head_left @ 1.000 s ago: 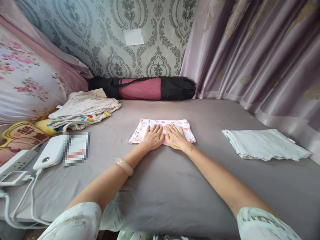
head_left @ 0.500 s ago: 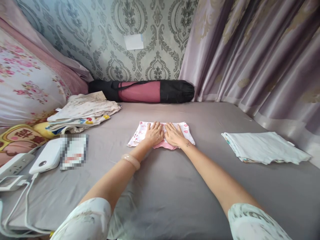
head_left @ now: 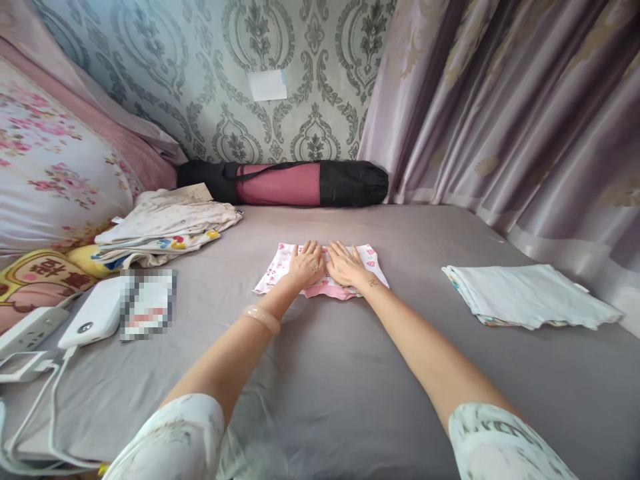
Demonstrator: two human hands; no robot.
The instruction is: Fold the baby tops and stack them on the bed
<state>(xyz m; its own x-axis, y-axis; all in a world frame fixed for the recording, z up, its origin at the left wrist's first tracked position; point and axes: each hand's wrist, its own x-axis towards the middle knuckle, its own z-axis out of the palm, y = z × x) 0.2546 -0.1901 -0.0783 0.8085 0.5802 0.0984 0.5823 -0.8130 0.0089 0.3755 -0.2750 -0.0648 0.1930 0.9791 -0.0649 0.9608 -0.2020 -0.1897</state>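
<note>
Centrally, hands (head_left: 307, 265) (head_left: 346, 265) on cloth (head_left: 278, 268), lettered cushion (head_left: 47, 275)

Both hands (head_left: 307, 265) (head_left: 345, 265) flat, palm-down, side by side, arms (head_left: 217, 367) (head_left: 425, 360) outstretched

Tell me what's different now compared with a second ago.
The left hand and right hand have slid forward over the printed cloth, closer to its far edge, so more of its pink near edge shows. Nothing was taken hold of or let go; both hands stay flat. The clothes pile, black-and-pink roll and pale folded cloth stayed put; only the view shifted slightly.
</note>
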